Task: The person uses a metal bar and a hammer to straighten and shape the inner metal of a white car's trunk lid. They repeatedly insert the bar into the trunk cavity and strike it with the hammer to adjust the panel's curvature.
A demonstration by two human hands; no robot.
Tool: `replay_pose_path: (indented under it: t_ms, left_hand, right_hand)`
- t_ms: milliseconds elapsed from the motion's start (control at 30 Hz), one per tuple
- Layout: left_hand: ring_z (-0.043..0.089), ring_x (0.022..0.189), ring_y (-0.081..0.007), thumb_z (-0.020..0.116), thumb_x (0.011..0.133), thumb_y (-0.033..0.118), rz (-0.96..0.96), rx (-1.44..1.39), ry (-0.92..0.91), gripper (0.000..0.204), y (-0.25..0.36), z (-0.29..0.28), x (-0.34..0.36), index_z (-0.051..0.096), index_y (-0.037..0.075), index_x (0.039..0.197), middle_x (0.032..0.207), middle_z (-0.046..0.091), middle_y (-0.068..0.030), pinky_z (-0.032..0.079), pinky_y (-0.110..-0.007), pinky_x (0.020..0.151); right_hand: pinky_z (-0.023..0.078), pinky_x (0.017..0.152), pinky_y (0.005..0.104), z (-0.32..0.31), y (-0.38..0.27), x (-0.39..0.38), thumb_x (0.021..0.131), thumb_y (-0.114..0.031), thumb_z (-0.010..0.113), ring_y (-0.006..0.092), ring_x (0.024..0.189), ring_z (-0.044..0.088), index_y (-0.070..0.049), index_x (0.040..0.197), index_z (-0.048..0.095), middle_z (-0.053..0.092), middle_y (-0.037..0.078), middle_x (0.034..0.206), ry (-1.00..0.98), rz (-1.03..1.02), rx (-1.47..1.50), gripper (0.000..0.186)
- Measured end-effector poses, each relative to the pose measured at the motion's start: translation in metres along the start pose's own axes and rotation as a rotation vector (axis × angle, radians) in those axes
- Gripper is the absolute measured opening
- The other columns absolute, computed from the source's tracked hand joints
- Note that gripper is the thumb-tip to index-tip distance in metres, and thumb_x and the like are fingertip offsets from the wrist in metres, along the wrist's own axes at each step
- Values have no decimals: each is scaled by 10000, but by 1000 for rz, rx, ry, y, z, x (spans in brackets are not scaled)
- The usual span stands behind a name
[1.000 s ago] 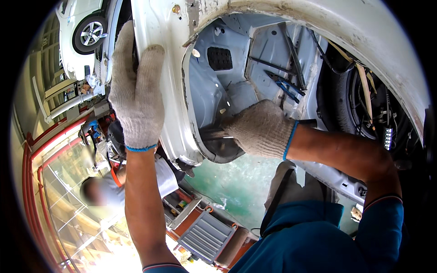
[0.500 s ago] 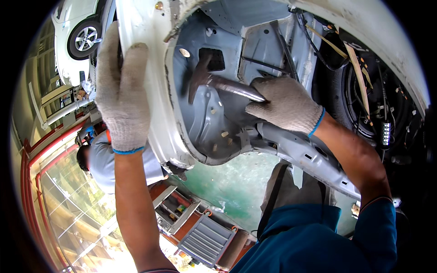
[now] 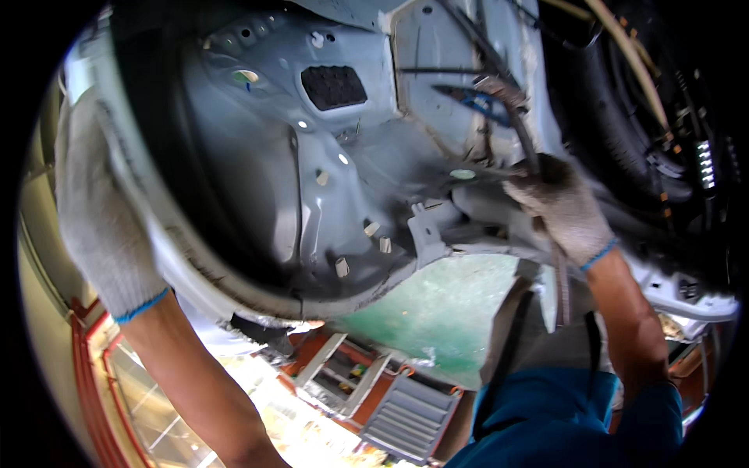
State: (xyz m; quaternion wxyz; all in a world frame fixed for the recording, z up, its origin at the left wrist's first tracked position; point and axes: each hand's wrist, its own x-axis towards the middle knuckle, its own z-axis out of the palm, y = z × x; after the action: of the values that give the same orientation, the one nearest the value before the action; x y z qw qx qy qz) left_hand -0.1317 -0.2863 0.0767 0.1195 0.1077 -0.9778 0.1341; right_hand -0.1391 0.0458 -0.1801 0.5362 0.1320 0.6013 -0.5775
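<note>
Hammer point(image 3: 525, 142) | right of black vent point(image 3: 334, 86), head end nearer it than handle | shaft clamped in right hand point(image 3: 558, 204) | left hand point(image 3: 105, 214) left of vent, against panel rim point(image 3: 189, 261), grip: can't tell

The hammer point(image 3: 523, 138) has been swung by the right hand point(image 3: 563, 206) from in front of the black pad point(image 3: 334, 86) to the blue tool point(image 3: 470, 100); the car body point(image 3: 351, 181) is seen closer.
</note>
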Motion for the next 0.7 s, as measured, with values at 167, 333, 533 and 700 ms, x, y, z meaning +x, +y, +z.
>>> replay_pose_path:
  t_ms: [167,333,533,700]
  left_hand:
    - [631,1323,-296,546,1070,100,-209,-93,-29,356,16,12,-25,635,51,1411,1436,642,-149,538,-378,1126]
    - [628,1325,-293,543,1073,107,-178,-33,-69,358,19,31,-13,630,42,1414,1438,640,-153,529,-377,1130]
    - [624,1328,-290,539,1076,115,-181,119,-121,362,20,37,-6,624,31,1417,1440,638,-157,519,-374,1134]
    - [621,1330,-287,535,1079,122,-216,201,-164,366,12,46,-7,619,21,1420,1442,636,-161,511,-372,1138]
  right_hand:
    - [376,425,228,-8,27,-9,936,-199,802,54,528,507,47,1259,621,580,1,749,68,-92,1,444]
    - [370,431,177,-9,71,-8,988,-226,732,20,524,508,35,1483,513,640,21,830,175,-220,-135,601]
    - [440,592,240,-20,84,-17,1026,-372,674,76,691,568,22,1501,487,692,134,1110,170,-178,-385,644]
    - [477,1024,428,-28,80,-20,949,-380,796,219,1028,632,139,1444,416,648,160,1094,-3,-46,-197,812]
